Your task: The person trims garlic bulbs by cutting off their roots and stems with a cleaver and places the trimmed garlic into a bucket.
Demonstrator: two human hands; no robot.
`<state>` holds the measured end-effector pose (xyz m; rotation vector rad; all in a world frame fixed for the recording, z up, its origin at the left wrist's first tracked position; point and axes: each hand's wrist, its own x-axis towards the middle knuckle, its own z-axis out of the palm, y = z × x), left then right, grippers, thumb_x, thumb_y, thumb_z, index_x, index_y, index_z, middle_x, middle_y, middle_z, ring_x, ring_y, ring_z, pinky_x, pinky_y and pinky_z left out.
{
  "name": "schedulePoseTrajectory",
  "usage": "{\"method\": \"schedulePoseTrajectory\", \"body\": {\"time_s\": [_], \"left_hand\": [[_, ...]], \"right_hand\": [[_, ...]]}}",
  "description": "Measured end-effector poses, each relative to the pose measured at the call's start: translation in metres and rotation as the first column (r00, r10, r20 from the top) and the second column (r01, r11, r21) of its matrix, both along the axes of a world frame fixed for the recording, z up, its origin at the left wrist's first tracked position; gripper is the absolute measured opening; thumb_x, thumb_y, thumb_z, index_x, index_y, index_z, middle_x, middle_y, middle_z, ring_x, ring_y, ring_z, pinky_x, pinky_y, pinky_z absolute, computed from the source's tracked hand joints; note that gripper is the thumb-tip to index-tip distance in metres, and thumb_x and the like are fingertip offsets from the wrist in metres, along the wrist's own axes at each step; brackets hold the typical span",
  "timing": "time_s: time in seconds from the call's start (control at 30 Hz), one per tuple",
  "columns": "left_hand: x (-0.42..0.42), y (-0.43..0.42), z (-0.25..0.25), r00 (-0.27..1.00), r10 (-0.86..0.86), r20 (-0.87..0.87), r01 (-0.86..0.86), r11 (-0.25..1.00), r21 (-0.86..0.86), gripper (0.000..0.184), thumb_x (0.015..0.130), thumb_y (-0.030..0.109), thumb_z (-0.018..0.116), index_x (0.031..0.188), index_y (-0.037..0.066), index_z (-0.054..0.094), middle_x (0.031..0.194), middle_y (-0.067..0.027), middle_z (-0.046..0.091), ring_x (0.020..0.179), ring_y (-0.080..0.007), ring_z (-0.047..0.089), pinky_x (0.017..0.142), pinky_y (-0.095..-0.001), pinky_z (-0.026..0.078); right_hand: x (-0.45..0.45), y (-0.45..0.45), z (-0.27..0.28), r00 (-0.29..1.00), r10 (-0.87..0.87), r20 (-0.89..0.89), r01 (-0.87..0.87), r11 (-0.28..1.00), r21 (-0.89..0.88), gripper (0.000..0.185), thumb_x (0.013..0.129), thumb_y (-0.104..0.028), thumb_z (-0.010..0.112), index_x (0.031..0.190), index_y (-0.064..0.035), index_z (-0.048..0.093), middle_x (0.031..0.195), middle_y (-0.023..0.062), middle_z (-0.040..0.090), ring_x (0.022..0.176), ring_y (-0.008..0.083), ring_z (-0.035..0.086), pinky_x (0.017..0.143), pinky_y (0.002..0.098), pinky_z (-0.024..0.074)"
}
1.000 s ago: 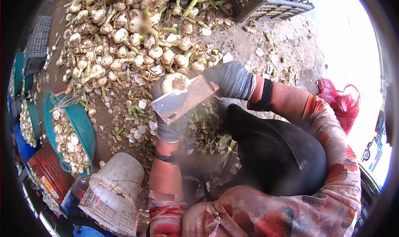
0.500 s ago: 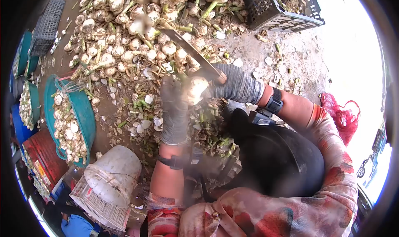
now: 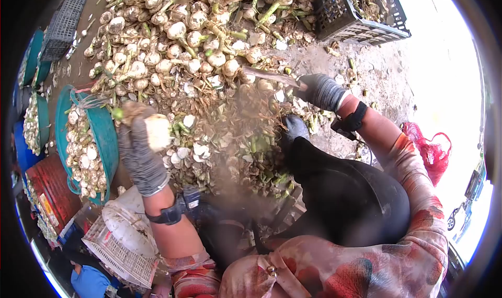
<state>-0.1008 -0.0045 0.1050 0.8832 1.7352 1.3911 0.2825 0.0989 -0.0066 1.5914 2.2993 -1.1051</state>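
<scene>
In the head view my left hand (image 3: 140, 159), in a grey glove, is closed round a garlic bulb (image 3: 158, 133) whose pale, blurred face points right. It hangs just right of a teal basin (image 3: 104, 128) that holds trimmed garlic bulbs (image 3: 83, 157). My right hand (image 3: 321, 91), gloved as well, grips a knife (image 3: 272, 77) with its blade pointing left over the scraps. A large heap of garlic with stalks (image 3: 178, 31) lies on the ground beyond both hands. Cut stems and peelings (image 3: 251, 151) cover the ground between them.
A black crate (image 3: 361, 23) of scraps stands at the back right, and a red net bag (image 3: 431, 151) lies at the right. To the left are a grey crate (image 3: 65, 23), a red tub (image 3: 57, 185) and a white bucket (image 3: 128, 219) by a basket. A person in blue (image 3: 89, 282) is at lower left.
My left hand has swung left towards the teal basin with the garlic bulb. My right hand has moved right with the knife, away from the bulb.
</scene>
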Motion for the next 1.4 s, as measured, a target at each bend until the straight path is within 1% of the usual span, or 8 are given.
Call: {"method": "schedulePoseTrajectory", "body": {"time_s": [0.13,0.3,0.57,0.83,0.97,1.03,1.23,1.4], "left_hand": [[-0.102,0.011,0.047,0.735,0.080,0.673,-0.403,0.850,0.339,0.064,0.095,0.042,0.050,0.139,-0.002,0.034,0.135,-0.0192,0.046,0.125,-0.0320,0.046,0.104,-0.0469,0.042],[0.023,0.060,-0.030,0.985,-0.170,0.011,0.170,0.985,0.004,0.046,0.098,0.031,0.050,0.133,0.001,0.047,0.127,-0.0177,0.055,0.109,-0.0273,0.058,0.093,-0.0400,0.048],[0.160,0.123,-0.136,0.043,-0.809,-0.586,0.265,0.575,-0.774,0.037,0.084,0.033,0.063,0.110,0.007,0.066,0.118,-0.0170,0.061,0.111,-0.0362,0.056,0.096,-0.0416,0.044],[0.123,0.061,-0.152,0.669,-0.727,-0.155,0.638,0.668,-0.384,0.035,0.079,0.026,0.071,0.105,0.004,0.065,0.113,-0.0128,0.064,0.105,-0.0255,0.059,0.093,-0.0405,0.044],[0.117,0.025,-0.117,0.424,-0.534,-0.731,0.684,0.718,-0.128,0.033,0.087,0.015,0.064,0.118,0.006,0.059,0.109,-0.0101,0.063,0.096,-0.0271,0.061,0.090,-0.0390,0.046],[0.121,0.017,-0.078,0.810,-0.565,0.157,0.585,0.795,-0.159,0.032,0.086,0.013,0.064,0.117,0.005,0.059,0.107,-0.0110,0.062,0.094,-0.0248,0.060,0.086,-0.0344,0.047],[0.123,0.017,-0.059,0.592,-0.665,-0.456,0.614,0.738,-0.279,0.035,0.084,0.010,0.066,0.115,0.000,0.056,0.101,-0.0082,0.059,0.098,-0.0180,0.057,0.086,-0.0326,0.048],[0.130,0.003,-0.061,0.883,-0.391,0.261,0.386,0.920,0.072,0.066,0.085,0.036,0.070,0.135,0.003,0.040,0.127,-0.0098,0.050,0.115,-0.0204,0.049,0.097,-0.0358,0.042]], "right_hand": [[0.012,-0.005,0.006,0.963,-0.264,-0.048,0.264,0.964,-0.014,0.026,0.085,-0.031,0.063,0.094,-0.0067,0.067,0.074,0.0183,0.065,0.069,0.0319,0.063,0.069,0.0389,0.0496],[0.006,-0.006,0.003,0.848,-0.408,-0.337,0.378,0.913,-0.155,0.024,0.087,-0.029,0.063,0.095,-0.0061,0.067,0.073,0.0121,0.065,0.067,0.0203,0.061,0.067,0.0347,0.0492],[0.005,-0.010,0.005,0.908,-0.357,-0.221,0.361,0.932,-0.021,0.035,0.088,-0.039,0.061,0.086,-0.0036,0.064,0.070,0.0151,0.062,0.062,0.0251,0.057,0.065,0.0375,0.0481],[-0.018,-0.029,0.032,0.965,0.038,-0.259,-0.003,0.991,0.135,0.035,0.086,-0.042,0.060,0.097,-0.0088,0.061,0.078,0.0182,0.064,0.076,0.0392,0.063,0.067,0.0449,0.0492],[-0.037,-0.024,0.043,0.968,0.146,-0.206,-0.116,0.982,0.151,0.032,0.085,-0.040,0.060,0.095,-0.0095,0.061,0.080,0.0169,0.065,0.078,0.0376,0.064,0.069,0.0447,0.0494],[-0.025,-0.013,0.029,0.997,0.074,0.012,-0.073,0.993,-0.091,0.034,0.085,-0.041,0.062,0.095,-0.0086,0.065,0.084,0.0155,0.067,0.080,0.0341,0.066,0.072,0.0406,0.0505],[-0.054,-0.027,0.043,0.713,-0.199,-0.673,0.089,0.977,-0.194,0.033,0.084,-0.035,0.072,0.100,-0.0078,0.066,0.080,0.0043,0.068,0.075,0.0128,0.062,0.070,0.0298,0.0500],[-0.069,-0.006,0.067,0.886,-0.192,-0.423,0.060,0.950,-0.306,0.040,0.090,-0.044,0.063,0.110,-0.0099,0.065,0.072,0.0014,0.064,0.059,0.0088,0.057,0.053,0.0255,0.0466]]}}
